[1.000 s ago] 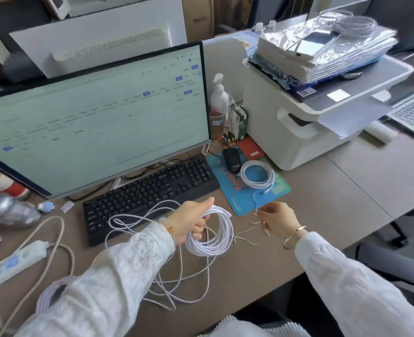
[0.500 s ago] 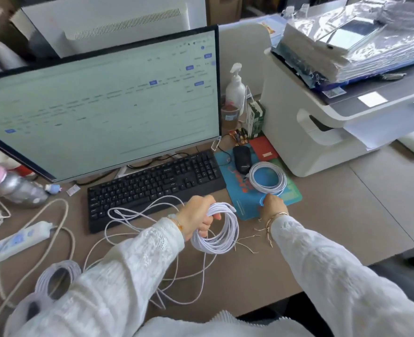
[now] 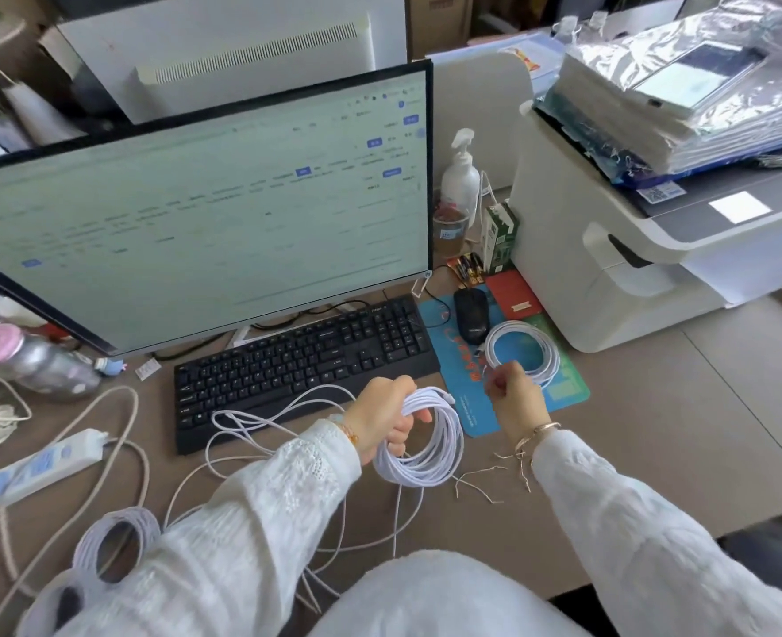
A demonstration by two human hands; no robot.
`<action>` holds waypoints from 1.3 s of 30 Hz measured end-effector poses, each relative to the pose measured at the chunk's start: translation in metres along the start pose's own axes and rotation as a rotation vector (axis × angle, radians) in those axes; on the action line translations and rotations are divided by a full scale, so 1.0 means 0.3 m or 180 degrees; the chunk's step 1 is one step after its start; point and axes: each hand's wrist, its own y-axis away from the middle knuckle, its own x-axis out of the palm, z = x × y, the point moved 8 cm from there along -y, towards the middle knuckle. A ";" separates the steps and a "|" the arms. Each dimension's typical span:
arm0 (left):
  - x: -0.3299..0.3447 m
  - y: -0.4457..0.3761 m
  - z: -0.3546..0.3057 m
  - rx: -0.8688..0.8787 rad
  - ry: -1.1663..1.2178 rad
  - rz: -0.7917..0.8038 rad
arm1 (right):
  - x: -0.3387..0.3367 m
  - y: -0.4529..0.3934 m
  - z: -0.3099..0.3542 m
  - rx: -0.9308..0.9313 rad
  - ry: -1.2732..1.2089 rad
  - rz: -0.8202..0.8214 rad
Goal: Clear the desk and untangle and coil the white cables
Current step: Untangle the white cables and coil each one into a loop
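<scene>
- Since a second ago, the right hand (image 3: 513, 400) has gone forward from the scattered twist ties (image 3: 478, 481) near the table (image 3: 683, 434) edge to the near rim of the finished coil (image 3: 523, 350) lying on the mouse pad (image 3: 563, 397); the left hand (image 3: 386, 418) has kept its bundle.
- Left grip: fingers wrapped around the top of a half-wound white cable coil (image 3: 423, 441), held just above the table in front of the keyboard (image 3: 301, 365).
- Right grip: closed into a loose fist at the coil on the pad; whether it pinches that cable, a tie, or nothing, I cannot tell.
- Loose tail (image 3: 260, 420) of the held cable loops across the table towards the keyboard and down past the front edge, crossing itself in several places.
- Risk: pulling more of the tail in while those crossings remain would likely tighten them into a knot.
- Risk: the left grip holds only one side of the bundle, so the lower turns could spring open if the fingers relax before a tie goes on.
- Risk: lifting the pad coil unsecured could let it unwind, or drag it against the mouse (image 3: 471, 314) just beside it.
- Two more wound coils (image 3: 117, 540) lie at the near left, beside a power strip (image 3: 35, 466) whose beige cord could catch the tail.
</scene>
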 end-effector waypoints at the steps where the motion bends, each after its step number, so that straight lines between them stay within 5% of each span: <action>1: -0.003 0.001 -0.001 0.0017 0.0052 -0.0004 | -0.030 0.017 0.044 -0.0070 -0.0308 -0.0032; 6: -0.013 0.008 -0.010 0.0102 0.0237 -0.0046 | -0.134 0.162 0.259 -0.0694 -0.1495 0.0322; 14: 0.003 0.088 -0.083 0.0431 0.0308 -0.0198 | -0.153 0.362 0.364 -0.1485 -0.1059 0.0122; 23: 0.050 0.216 -0.108 0.0641 0.0228 0.0039 | -0.237 0.502 0.418 -0.2601 -0.0744 -0.0896; 28: 0.056 0.255 -0.110 0.0864 -0.0063 0.0019 | -0.253 0.548 0.409 -0.2811 -0.0827 -0.0933; 34: 0.043 0.302 -0.152 0.1749 -0.0893 -0.0386 | -0.272 0.592 0.404 -0.2821 -0.0722 -0.1220; 39: 0.059 0.350 -0.172 0.2260 -0.1669 -0.0383 | -0.305 0.563 0.410 -0.2508 -0.0928 -0.0842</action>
